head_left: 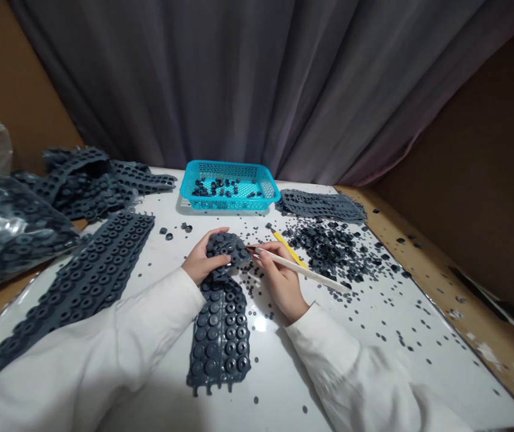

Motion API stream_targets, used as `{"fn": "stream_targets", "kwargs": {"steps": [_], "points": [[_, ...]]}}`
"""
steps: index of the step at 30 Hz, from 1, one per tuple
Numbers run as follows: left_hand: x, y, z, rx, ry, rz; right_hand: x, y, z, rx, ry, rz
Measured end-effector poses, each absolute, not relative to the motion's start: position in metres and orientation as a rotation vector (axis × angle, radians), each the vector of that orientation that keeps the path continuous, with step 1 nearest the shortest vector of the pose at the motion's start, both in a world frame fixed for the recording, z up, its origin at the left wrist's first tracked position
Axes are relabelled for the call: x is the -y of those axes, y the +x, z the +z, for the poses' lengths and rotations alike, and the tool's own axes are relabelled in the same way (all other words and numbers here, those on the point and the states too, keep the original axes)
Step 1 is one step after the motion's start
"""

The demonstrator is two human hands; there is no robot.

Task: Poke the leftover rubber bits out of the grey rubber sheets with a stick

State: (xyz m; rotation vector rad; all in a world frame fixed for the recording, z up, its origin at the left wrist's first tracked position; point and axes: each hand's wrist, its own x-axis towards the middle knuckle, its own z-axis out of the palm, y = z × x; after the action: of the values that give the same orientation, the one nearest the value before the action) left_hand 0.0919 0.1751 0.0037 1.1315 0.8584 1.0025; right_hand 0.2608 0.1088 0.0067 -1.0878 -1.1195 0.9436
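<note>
I have the left hand closed on the bent end of a dark studded strip, the rest trailing nearer me; the right hand pinches a pale-handled tool, tip at the strip's edge. Beyond both hands sits a blue basket.

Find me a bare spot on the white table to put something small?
Between the dark strip in the left hand and the right sleeve, the white table is nearly bare, with a few specks. Another gap lies between the left hand and the long strip on the left. It's crowded around the black pile and beside the plastic bag.
</note>
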Motion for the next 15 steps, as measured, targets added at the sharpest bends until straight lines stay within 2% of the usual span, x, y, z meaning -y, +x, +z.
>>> {"fn": "stream_targets", "kwargs": {"steps": [15], "points": [[-0.1688, 0.0947, 0.0092, -0.758, 0.925, 0.922, -0.1062, 0.2592, 0.0100, 1.183, -1.012, 0.960]]}}
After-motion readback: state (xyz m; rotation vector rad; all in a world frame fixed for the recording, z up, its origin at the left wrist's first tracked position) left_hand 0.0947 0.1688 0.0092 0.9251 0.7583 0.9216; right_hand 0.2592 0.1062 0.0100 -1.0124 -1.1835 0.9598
